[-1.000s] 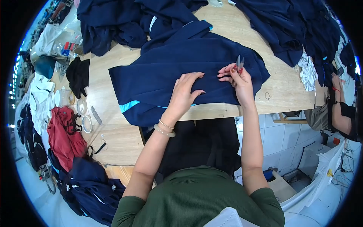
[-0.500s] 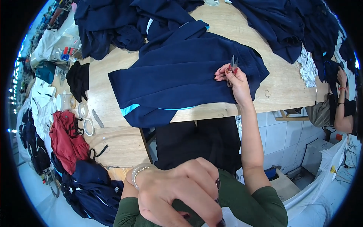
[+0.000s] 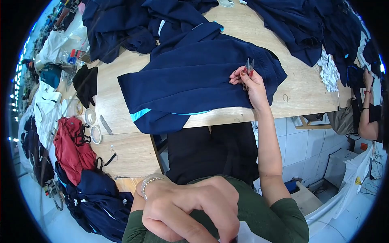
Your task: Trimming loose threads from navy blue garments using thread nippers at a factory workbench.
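My right hand (image 3: 257, 90) is closed around a small pair of thread snips (image 3: 249, 64), whose two blades point away from me, slightly apart. It rests over the right part of a dark navy trouser-like garment (image 3: 194, 81) with light blue trim, laid flat on the table. My left hand (image 3: 192, 204), with a beaded bracelet, is raised close to the camera, away from the table. Its fingers are bent and the tips are largely hidden. Beside those fingers shows a white piece of material (image 3: 248, 233); whether they grip it is unclear.
More navy garments (image 3: 117, 28) lie heaped at the far left, others (image 3: 300, 32) at the far right. Tape rolls (image 3: 95, 134), a grey blade-like tool (image 3: 106, 124) and a red bag (image 3: 73, 150) sit at the left. Another person's arm (image 3: 366, 109) is at the right edge.
My left hand has shifted slightly, its fingertips now more hidden. My right hand keeps the snips in nearly the same place over the garment.
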The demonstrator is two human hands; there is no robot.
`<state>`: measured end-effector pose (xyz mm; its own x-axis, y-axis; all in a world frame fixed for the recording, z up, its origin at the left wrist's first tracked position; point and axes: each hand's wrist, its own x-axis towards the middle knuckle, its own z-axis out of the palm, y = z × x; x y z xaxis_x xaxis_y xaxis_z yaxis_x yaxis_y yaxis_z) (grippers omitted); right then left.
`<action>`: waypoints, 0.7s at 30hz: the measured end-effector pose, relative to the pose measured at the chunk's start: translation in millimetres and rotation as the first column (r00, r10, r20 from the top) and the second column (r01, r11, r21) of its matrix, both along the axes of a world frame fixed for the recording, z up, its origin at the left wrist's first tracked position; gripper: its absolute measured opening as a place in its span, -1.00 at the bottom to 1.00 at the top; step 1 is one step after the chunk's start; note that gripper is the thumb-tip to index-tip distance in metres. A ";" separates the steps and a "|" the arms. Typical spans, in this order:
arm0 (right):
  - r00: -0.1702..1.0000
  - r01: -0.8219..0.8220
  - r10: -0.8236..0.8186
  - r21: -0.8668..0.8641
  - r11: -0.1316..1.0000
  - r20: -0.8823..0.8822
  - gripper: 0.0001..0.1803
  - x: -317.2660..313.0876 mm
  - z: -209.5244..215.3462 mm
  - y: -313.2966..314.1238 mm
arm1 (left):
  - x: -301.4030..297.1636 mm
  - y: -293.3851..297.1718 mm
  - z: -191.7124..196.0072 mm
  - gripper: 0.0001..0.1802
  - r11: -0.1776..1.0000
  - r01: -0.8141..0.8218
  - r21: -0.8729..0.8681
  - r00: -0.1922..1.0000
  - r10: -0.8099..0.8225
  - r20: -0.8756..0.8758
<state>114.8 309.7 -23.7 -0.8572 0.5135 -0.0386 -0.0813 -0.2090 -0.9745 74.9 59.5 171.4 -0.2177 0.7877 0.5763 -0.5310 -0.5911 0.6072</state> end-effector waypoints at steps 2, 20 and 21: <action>1.000 0.006 -0.007 0.015 1.000 0.023 -0.79 0.9 1.0 0.4 | -6.0 3.0 -1.8 -0.67 1.000 0.021 0.013 1.000 -0.021 -0.008; 1.000 -0.014 0.013 -0.058 0.998 -0.027 -0.77 2.9 -5.6 4.3 | -81.1 86.9 -199.4 -0.66 0.504 -0.847 -0.167 0.313 0.220 -0.924; 0.999 -0.012 0.010 -0.058 0.998 -0.030 -0.76 2.7 -5.6 4.7 | -80.5 87.5 -198.6 -0.66 0.503 -0.848 -0.167 0.312 0.220 -0.924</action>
<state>117.5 314.4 -29.3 -0.8639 0.5019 -0.0420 -0.1079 -0.2658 -0.9580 -5.6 147.1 -27.2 -0.4889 0.8302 0.2679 0.5954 0.0931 0.7980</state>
